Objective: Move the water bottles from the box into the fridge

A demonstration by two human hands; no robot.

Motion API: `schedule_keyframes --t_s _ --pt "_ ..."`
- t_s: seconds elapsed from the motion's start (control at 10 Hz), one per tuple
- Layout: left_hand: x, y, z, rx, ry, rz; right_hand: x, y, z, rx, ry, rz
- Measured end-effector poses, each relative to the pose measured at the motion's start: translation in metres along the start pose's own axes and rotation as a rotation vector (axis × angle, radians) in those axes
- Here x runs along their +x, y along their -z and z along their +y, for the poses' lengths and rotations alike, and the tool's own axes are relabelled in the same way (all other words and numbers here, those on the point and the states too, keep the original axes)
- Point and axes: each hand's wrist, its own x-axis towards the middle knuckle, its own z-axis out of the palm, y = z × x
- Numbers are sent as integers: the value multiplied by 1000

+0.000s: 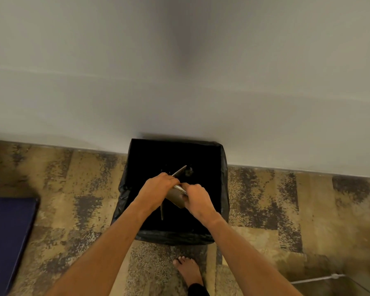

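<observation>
no water bottles and no fridge are in view. a flattened brown cardboard piece [175, 199], possibly the emptied box, is held over a square black bin lined with a black plastic bag [224, 189]. the left hand [158, 188] and right hand [196, 199] both grip it, fingers curled round its edges. judgement: the transfer is likely finished and disposal of the packaging is in hand, though this cannot be confirmed. the bin stands against a plain grey wall [179, 82] on mottled tan carpet [73, 189]. a bare foot [188, 271], a dark blue pad [6, 231] and a white cable [318, 279] lie nearby. nothing obstructs.
</observation>
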Motion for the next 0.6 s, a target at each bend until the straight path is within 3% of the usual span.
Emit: schedule_keyframes --t_s 0.2,0.3,0.5,0.6 --pt "18 -33 -19 -26 62 -26 30 -35 17 -5 1 -13" --pt "22 -42 -32 -73 74 69 46 -51 15 -126 9 76" --pt "5 -48 -30 228 126 -18 34 -50 18 -253 -26 67" --pt "-7 -51 -26 244 131 -10 24 -49 18 -247 -53 45"
